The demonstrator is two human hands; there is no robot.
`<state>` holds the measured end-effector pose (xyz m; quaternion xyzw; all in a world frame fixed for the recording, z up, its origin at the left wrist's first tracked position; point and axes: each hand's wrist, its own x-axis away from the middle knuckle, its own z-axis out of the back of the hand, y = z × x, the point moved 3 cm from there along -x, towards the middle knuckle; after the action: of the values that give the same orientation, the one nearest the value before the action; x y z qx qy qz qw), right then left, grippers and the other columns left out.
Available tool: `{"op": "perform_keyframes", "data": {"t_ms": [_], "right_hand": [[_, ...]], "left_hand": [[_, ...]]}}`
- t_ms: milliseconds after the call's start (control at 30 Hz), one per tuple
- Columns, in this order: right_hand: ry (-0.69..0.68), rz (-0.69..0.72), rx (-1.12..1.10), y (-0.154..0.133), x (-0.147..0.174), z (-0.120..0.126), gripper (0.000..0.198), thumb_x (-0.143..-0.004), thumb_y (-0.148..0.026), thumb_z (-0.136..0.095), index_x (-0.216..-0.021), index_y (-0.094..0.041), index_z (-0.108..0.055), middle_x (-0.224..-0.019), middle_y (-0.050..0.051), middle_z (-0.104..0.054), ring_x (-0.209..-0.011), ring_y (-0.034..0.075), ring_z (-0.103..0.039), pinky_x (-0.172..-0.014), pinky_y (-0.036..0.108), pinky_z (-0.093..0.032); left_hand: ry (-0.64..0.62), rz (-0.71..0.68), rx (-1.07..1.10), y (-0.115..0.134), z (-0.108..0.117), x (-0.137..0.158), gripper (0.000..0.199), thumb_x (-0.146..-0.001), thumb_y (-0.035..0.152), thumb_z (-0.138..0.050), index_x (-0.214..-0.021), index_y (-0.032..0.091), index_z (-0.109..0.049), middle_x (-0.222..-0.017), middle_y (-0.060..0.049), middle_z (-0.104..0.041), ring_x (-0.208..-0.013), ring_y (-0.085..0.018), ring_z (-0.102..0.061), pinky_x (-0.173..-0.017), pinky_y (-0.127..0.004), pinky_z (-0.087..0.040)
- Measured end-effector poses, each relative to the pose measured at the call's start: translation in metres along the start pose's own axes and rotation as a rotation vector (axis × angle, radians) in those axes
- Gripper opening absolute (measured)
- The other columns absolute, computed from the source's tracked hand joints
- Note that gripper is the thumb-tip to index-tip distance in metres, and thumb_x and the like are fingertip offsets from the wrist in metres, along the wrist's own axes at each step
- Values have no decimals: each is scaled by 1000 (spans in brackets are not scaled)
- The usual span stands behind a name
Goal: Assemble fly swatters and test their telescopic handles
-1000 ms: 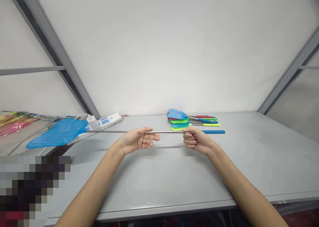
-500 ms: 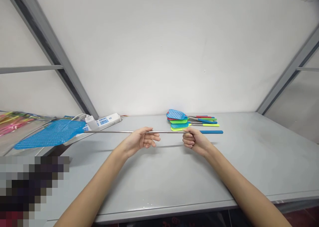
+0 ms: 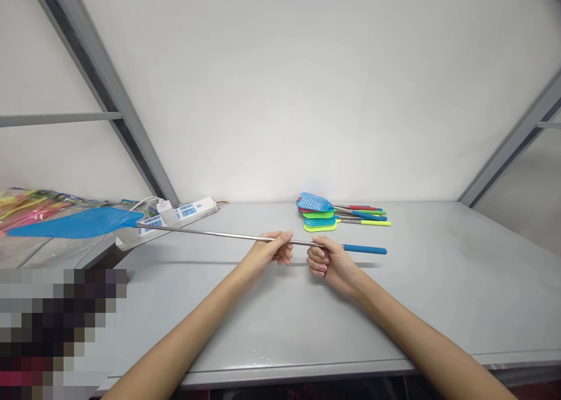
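Note:
A long blue fly swatter (image 3: 79, 223) with a thin metal rod stretches across the view above the table, its perforated head at the left and its blue grip at the right. My left hand (image 3: 274, 249) is closed on the rod near its middle, thumb on top. Just left of the blue grip, my right hand (image 3: 328, 261) pinches the rod with curled fingers. Behind my hands, a pile of fly swatters (image 3: 319, 213) with blue, green, red and yellow parts lies against the wall.
A white power strip (image 3: 193, 210) with a plugged-in adapter (image 3: 167, 213) lies at the back left of the grey table (image 3: 263, 330). Beyond the left edge are colourful items in clear plastic bags (image 3: 35, 210). Grey metal posts (image 3: 131, 137) frame the white wall.
My left hand has slid right along the rod and closed its fingers, bringing my hands closer together. The swatter has tilted, grip end lower, head shifted left and seen more edge-on.

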<state>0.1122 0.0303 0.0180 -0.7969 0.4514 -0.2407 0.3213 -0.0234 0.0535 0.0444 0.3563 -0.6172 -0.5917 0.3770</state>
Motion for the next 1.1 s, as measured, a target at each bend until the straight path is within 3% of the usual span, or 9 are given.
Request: {"op": "perform_keyframes", "data": {"t_ms": [233,533,800,1100], "right_hand": [[-10,-20,30,9,2,-2,36,-75,-38,-44,-49,-16,-33,-44,-6,-20,-39,6,-21,-41,22,-16],[-16,-60,128,16,3,-15,37,-73,-44,-45,-52,-16,-33,-47,-6,-22,-40,5,-17,-41,21,-13],[-39,-60,125,18,3,-13,37,-74,-43,-42,-51,-16,-32,-47,-6,-25,-40,5,-19,-42,21,-11],[16,-62,170,14,2,-9,34,-72,-41,-43,-51,-16,-35,-45,-6,-27,-39,5,-22,-42,21,-16]], "left_hand": [[15,17,7,-6,-5,-2,32,-69,43,-49,-55,15,-43,-46,4,-43,-44,-9,-46,-49,-23,-37],[-82,-7,17,-10,-14,1,31,-71,42,-47,-64,13,-53,-57,-1,-53,-45,-7,-44,-49,-22,-36],[-94,-1,-7,-15,-18,-1,40,-73,45,-41,-60,12,-59,-46,1,-43,-41,-7,-40,-46,-22,-34],[-114,76,2,-18,-17,1,46,-75,48,-35,-62,11,-58,-48,0,-47,-43,-9,-45,-49,-23,-36]]}}
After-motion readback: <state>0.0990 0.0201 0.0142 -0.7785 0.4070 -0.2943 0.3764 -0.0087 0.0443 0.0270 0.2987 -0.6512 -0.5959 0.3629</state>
